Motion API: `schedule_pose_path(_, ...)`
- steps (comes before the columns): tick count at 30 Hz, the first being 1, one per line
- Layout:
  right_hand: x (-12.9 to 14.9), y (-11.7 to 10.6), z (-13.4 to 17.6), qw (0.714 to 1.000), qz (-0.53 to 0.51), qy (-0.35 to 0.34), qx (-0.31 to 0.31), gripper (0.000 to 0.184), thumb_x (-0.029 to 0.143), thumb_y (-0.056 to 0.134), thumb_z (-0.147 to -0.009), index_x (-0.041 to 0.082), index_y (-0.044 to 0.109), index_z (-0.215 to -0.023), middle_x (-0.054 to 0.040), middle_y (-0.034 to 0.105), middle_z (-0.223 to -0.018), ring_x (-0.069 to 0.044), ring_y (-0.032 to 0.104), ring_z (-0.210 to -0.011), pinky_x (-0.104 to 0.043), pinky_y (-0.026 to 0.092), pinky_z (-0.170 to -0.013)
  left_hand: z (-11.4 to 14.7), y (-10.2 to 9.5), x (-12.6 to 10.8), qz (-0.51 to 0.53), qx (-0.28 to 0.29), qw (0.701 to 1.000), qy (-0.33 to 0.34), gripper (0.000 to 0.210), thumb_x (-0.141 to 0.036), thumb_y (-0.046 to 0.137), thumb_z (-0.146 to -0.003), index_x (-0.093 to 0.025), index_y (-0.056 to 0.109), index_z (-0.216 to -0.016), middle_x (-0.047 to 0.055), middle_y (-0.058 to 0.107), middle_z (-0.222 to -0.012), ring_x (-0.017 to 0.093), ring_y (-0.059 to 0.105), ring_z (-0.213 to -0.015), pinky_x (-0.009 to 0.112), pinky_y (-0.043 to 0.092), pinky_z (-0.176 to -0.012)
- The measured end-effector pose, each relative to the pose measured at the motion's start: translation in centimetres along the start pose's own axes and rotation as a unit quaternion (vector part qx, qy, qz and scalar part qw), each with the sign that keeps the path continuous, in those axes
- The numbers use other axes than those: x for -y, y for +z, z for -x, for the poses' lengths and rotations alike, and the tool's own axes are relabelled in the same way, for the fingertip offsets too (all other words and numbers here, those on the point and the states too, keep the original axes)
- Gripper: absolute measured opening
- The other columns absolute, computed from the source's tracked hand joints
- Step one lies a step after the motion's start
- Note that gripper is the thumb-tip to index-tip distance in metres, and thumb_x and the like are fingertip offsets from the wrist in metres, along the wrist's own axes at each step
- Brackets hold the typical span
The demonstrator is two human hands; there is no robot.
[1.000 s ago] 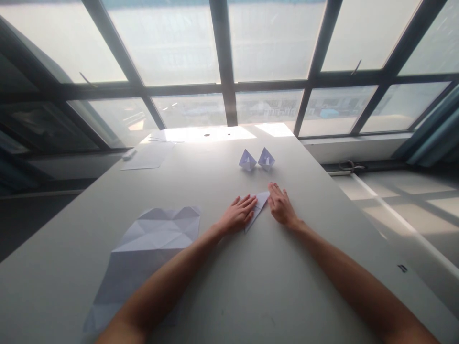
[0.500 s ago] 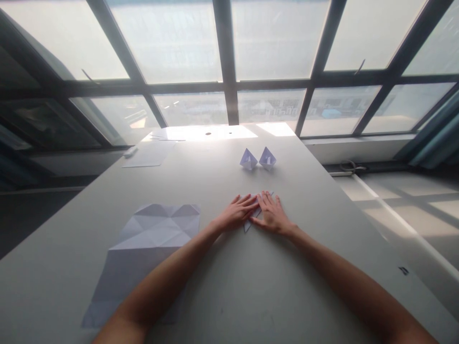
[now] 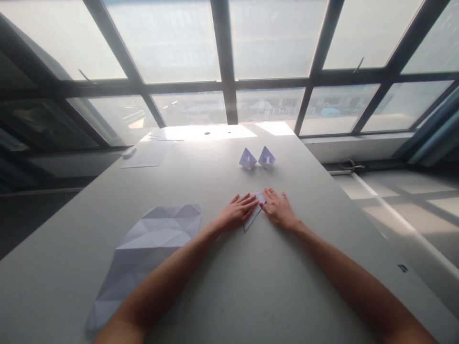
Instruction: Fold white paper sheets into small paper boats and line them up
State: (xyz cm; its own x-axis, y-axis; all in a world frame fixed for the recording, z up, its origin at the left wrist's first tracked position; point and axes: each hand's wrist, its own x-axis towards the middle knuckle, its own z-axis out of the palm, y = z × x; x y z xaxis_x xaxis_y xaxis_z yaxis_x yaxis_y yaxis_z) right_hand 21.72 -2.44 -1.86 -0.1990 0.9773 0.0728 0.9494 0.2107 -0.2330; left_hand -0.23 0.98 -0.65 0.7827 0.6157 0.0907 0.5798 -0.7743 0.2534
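Note:
A small folded piece of white paper lies flat on the table, one corner pointing toward me. My left hand rests flat on its left part, fingers stretched out and covering much of it. At the paper's upper right edge is my right hand, its fingers extended and palm down. Beyond the hands stand two folded paper shapes, a left one and a right one, side by side with hollow fronts. A large creased sheet of paper lies at the left, partly hidden under my left forearm.
The white table runs toward a wide framed window. At the far left of the table lie flat white sheets and a small white object. A small dark mark shows near the right edge.
My right hand has slid right, off the middle of the folded paper, uncovering more of it. My left hand stays in place on the paper.

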Motion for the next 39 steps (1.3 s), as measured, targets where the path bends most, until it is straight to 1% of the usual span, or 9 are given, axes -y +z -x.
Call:
schedule_pose_path(2, -0.10, 0.19, -0.13, 1.000, -0.002, 0.022, -0.008, 0.062, 0.047, 0.019, -0.102, 0.013, 0.026, -0.153, -0.0131, 0.025, -0.159, -0.023, 0.016, -0.148, -0.055, 0.008, -0.117, 0.05, -0.28, -0.17, 0.004, 0.002, 1.000, 0.004, 0.047, -0.042, 0.031, -0.103, -0.037, 0.034, -0.150, -0.003, 0.030, -0.158, 0.019, 0.020, -0.148, 0.046, 0.012, -0.121)
schedule_pose_path(5, -0.07, 0.46, -0.26, 0.999, -0.005, 0.046, -0.020, 0.058, 0.041, 0.023, -0.102, 0.013, 0.028, -0.153, -0.0137, 0.025, -0.159, -0.023, 0.018, -0.148, -0.054, 0.007, -0.117, 0.06, -0.61, -0.40, 0.009, 0.004, 1.000, 0.009, 0.051, -0.048, 0.035, -0.101, -0.035, 0.035, -0.150, -0.002, 0.031, -0.158, 0.021, 0.019, -0.148, 0.047, 0.012, -0.121)
schedule_pose_path(9, -0.05, 0.65, -0.30, 0.998, -0.007, 0.056, -0.027, 0.058, 0.041, 0.026, -0.101, 0.012, 0.028, -0.152, -0.0146, 0.026, -0.159, -0.023, 0.018, -0.147, -0.054, 0.007, -0.117, -0.05, -0.59, -0.49, 0.009, -0.005, 1.000, 0.002, 0.059, -0.060, 0.038, -0.097, -0.032, 0.038, -0.149, 0.000, 0.032, -0.157, 0.024, 0.018, -0.148, 0.048, 0.012, -0.121)
schedule_pose_path(13, -0.07, 0.74, -0.31, 0.998, -0.012, 0.056, -0.031, 0.060, 0.041, 0.029, -0.101, 0.010, 0.027, -0.152, -0.0146, 0.027, -0.158, -0.023, 0.018, -0.147, -0.054, 0.007, -0.117, -0.08, -0.45, -0.44, 0.006, -0.015, 1.000, -0.008, 0.066, -0.064, 0.043, -0.092, -0.029, 0.040, -0.148, 0.003, 0.032, -0.157, 0.027, 0.018, -0.148, 0.051, 0.011, -0.120)
schedule_pose_path(19, -0.01, 0.65, -0.28, 0.998, -0.018, 0.057, -0.036, 0.059, 0.040, 0.031, -0.100, 0.011, 0.029, -0.151, -0.0143, 0.028, -0.158, -0.022, 0.019, -0.147, -0.053, 0.008, -0.117, -0.01, -0.61, -0.58, 0.010, -0.015, 1.000, -0.017, 0.067, -0.063, 0.051, -0.089, -0.031, 0.041, -0.148, 0.003, 0.034, -0.157, 0.027, 0.021, -0.148, 0.049, 0.011, -0.121)
schedule_pose_path(23, -0.06, 0.62, -0.24, 0.997, -0.019, 0.057, -0.038, 0.059, 0.040, 0.030, -0.100, 0.012, 0.030, -0.151, -0.0142, 0.028, -0.158, -0.023, 0.021, -0.146, -0.053, 0.008, -0.117, 0.01, -0.70, -0.67, 0.013, -0.014, 1.000, -0.015, 0.066, -0.062, 0.050, -0.090, -0.030, 0.041, -0.148, 0.004, 0.034, -0.156, 0.027, 0.023, -0.147, 0.049, 0.012, -0.121)
schedule_pose_path(30, -0.01, 0.45, -0.25, 0.997, -0.022, 0.059, -0.035, 0.059, 0.040, 0.031, -0.100, 0.012, 0.030, -0.151, -0.0142, 0.028, -0.158, -0.023, 0.020, -0.147, -0.053, 0.008, -0.118, 0.04, -0.76, -0.73, 0.013, -0.017, 1.000, -0.018, 0.064, -0.060, 0.051, -0.090, -0.032, 0.043, -0.147, 0.003, 0.036, -0.156, 0.027, 0.025, -0.146, 0.047, 0.013, -0.121)
schedule_pose_path(36, 0.31, 0.10, -0.15, 0.997, -0.029, 0.054, -0.037, 0.059, 0.041, 0.032, -0.099, 0.012, 0.031, -0.151, -0.0138, 0.028, -0.158, -0.023, 0.020, -0.147, -0.053, 0.009, -0.117, 0.07, -0.46, -0.36, 0.000, -0.028, 0.999, -0.016, 0.060, -0.058, 0.048, -0.092, -0.032, 0.044, -0.146, 0.002, 0.035, -0.156, 0.027, 0.021, -0.147, 0.047, 0.014, -0.120)
schedule_pose_path(39, 0.41, -0.01, -0.15, 0.997, -0.025, 0.056, -0.037, 0.058, 0.040, 0.033, -0.099, 0.011, 0.032, -0.150, -0.0151, 0.029, -0.158, -0.023, 0.020, -0.146, -0.053, 0.009, -0.117, 0.06, -0.20, -0.22, -0.019, -0.040, 0.998, -0.033, 0.057, -0.056, 0.046, -0.093, -0.032, 0.045, -0.145, 0.003, 0.034, -0.156, 0.028, 0.022, -0.147, 0.050, 0.015, -0.120)
